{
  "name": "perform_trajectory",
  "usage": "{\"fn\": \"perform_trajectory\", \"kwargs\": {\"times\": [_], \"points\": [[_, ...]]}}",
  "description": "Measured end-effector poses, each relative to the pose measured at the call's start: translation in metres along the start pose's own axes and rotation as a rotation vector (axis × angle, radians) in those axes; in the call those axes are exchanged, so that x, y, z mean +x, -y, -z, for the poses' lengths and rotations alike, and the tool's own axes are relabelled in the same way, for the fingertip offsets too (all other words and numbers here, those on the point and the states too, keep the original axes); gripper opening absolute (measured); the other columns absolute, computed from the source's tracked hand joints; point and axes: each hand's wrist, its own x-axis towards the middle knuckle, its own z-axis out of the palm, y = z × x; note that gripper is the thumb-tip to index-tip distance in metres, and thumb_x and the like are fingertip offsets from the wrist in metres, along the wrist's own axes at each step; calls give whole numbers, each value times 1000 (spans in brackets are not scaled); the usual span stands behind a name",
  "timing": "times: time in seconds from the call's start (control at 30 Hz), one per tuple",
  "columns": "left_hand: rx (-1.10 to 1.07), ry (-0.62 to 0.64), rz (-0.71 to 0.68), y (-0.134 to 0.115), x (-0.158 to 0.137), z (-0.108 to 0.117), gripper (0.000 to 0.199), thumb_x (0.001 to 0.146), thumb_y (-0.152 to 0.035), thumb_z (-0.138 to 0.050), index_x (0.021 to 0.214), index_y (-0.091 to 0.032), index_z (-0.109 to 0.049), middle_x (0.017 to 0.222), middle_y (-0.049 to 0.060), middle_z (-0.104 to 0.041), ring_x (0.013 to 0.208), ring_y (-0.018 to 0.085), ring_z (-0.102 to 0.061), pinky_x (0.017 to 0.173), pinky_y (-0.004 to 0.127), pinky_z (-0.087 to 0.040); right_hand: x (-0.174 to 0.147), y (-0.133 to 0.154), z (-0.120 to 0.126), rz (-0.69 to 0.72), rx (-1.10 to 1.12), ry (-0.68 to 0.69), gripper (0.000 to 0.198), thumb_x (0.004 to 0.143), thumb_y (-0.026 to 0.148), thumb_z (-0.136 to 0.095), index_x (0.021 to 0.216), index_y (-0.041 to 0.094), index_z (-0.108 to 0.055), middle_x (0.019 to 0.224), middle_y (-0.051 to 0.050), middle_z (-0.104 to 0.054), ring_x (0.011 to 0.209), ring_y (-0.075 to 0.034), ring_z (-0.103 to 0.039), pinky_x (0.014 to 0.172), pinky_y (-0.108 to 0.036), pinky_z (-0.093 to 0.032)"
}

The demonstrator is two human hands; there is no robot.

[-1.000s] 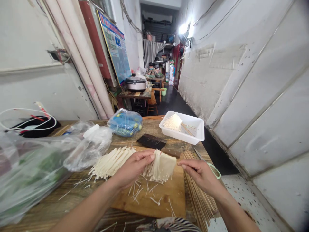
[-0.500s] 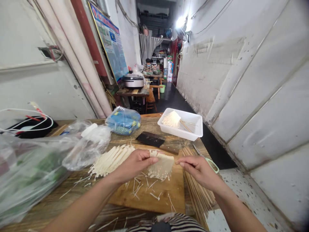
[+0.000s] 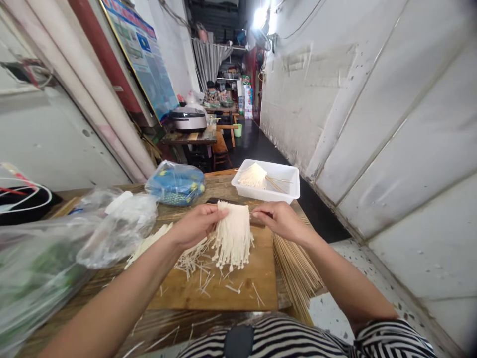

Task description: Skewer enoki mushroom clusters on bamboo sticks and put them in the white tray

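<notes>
My left hand [image 3: 203,221] pinches the left upper edge of a flat bunch of enoki mushrooms [image 3: 234,236], whose stems and caps hang down over the wooden cutting board [image 3: 223,293]. At the bunch's right edge, my right hand [image 3: 274,216] is closed on a thin bamboo skewer, mostly hidden by the fingers. More enoki mushrooms [image 3: 149,242] lie on the board's left side, partly behind my left forearm. Loose stems are scattered across the board. Behind the held bunch, a dark cleaver lies mostly covered.
A white plastic tray [image 3: 288,188] with skewered enoki stands at the back right. Bamboo skewers [image 3: 296,268] lie right of the board. Plastic bags [image 3: 115,228] and a blue bagged bundle [image 3: 177,184] are on the left. Farther back are a rice cooker [image 3: 189,120] and a seated person.
Both hands have raised the enoki bunch, which now hangs straight down and spread out. The camera view has shifted, so the surroundings appear farther left.
</notes>
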Motion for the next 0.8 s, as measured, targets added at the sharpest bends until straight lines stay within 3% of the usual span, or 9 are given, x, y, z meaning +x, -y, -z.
{"fn": "perform_trajectory", "kwargs": {"times": [0.13, 0.3, 0.43, 0.5, 0.67, 0.8], "points": [[-83, -27, 57, 7, 5, 15, 24, 74, -28, -71, 88, -9, -73, 78, 12, -75, 70, 19, -68, 71, 30, -53, 6, -4, 8, 28, -159, -5, 16, 86, 17, -56, 89, 20, -71, 86, -2, -72, 76, -15, -65, 67, -24, -43], [-90, -68, -71, 17, 1, 13, 31, 77, -31, -69, 98, -9, -70, 90, 13, -74, 80, 21, -69, 76, 31, -54, 5, -4, 7, 122, -259, -39, 19, 89, 20, -53, 92, 18, -71, 85, -5, -72, 75, -16, -65, 67, -24, -44], [54, -279, -235, 28, -6, 10, 63, 76, -39, -69, 131, -17, -49, 133, 12, -56, 123, 25, -51, 103, 35, -41, 10, -11, 15, 140, -206, -114, 23, 91, 22, -50, 98, 19, -70, 92, -5, -73, 82, -16, -67, 73, -24, -48], [149, -411, -263, 39, -10, 14, 74, 75, -44, -68, 138, -19, -39, 141, 13, -47, 131, 25, -41, 109, 37, -34, 19, -21, 24, 100, -201, -182, 22, 90, 23, -50, 96, 20, -71, 95, -5, -73, 86, -17, -67, 76, -26, -49], [368, -653, -275, 74, -22, 34, 71, 74, -53, -64, 136, -23, -43, 139, 11, -50, 128, 26, -45, 109, 41, -34, 61, -67, 43, -8, -257, -302, 23, 88, 23, -50, 96, 22, -72, 98, -4, -73, 92, -21, -67, 82, -30, -48], [412, -603, -212, 97, -31, 40, 49, 74, -50, -64, 115, -25, -63, 119, 5, -67, 116, 26, -57, 100, 37, -45, 97, -110, 41, -76, -263, -332, 24, 89, 23, -49, 94, 20, -72, 98, -6, -73, 93, -23, -65, 84, -32, -46]]}}
